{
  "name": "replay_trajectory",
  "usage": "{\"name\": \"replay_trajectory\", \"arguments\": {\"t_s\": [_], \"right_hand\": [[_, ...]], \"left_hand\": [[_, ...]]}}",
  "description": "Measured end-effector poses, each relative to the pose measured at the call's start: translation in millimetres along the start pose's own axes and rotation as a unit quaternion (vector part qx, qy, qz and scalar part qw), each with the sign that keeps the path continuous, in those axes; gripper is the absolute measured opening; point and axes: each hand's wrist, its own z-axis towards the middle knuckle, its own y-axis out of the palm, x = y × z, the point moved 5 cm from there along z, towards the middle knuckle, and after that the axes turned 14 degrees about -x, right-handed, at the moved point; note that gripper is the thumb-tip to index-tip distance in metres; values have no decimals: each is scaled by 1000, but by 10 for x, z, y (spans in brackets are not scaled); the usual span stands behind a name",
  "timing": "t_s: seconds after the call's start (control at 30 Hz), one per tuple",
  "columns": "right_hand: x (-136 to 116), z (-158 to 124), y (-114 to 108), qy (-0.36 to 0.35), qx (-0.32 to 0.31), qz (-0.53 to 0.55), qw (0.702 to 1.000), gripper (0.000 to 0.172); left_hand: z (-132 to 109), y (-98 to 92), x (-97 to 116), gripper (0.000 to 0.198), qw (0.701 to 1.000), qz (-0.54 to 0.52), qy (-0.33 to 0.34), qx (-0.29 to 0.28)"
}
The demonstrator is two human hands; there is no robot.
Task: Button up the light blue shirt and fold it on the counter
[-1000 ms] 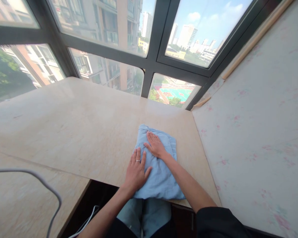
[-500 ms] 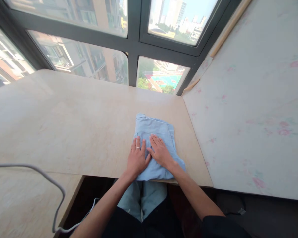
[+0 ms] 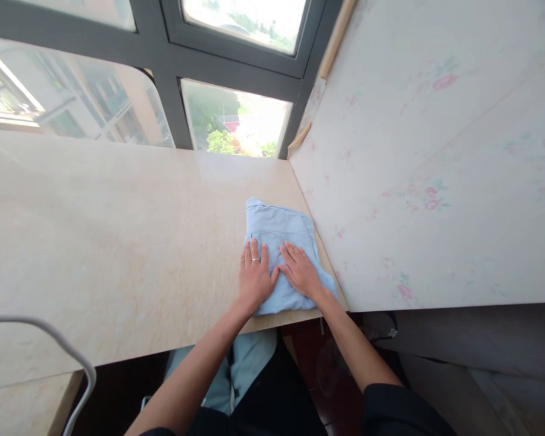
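A folded light blue cloth garment [image 3: 281,219] lies on the beige marbled sill [image 3: 163,242], near its front right corner. My left hand [image 3: 257,275] rests flat on the garment's left side, palm down, fingers spread, with a ring on one finger. On the garment's right part lies my right hand [image 3: 301,269], also palm down with the fingers stretched out. The thumbs are close to each other. Neither hand grips the cloth.
A wall with floral paper [image 3: 413,181] rises just right of the garment. Behind the sill stands a dark window frame [image 3: 236,69]. A grey cable [image 3: 49,330] curves over the lower left. The sill's front edge runs below my hands.
The camera view has turned to the right, so the wall fills more of the picture. Both hands remain flat on the garment, which has kept its folded shape.
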Motion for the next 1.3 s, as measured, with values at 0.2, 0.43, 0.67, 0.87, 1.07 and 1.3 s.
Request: {"name": "replay_trajectory", "arguments": {"t_s": [0.2,0.43,0.67,0.87,1.07,1.3], "right_hand": [[290,29,-67,0,-3,-7,1000,56],[484,49,-111,-2,-1,2,1000,58],[355,-57,-99,30,-5,9,999,60],[258,-277,-33,23,1,9,1000,58],[398,-401,-59,22,10,-13,1000,58],[478,-500,-56,36,29,-33,998,56]], "left_hand": [[163,35,232,68,1000,6,-14,9],[292,51,303,70,1000,5,2,-10],[-72,-67,448,61,979,47,185,-69],[-338,72,416,69,953,87,259,-134],[-371,77,321,65,944,109,276,-142],[-490,36,146,63,947,73,298,-100]]}}
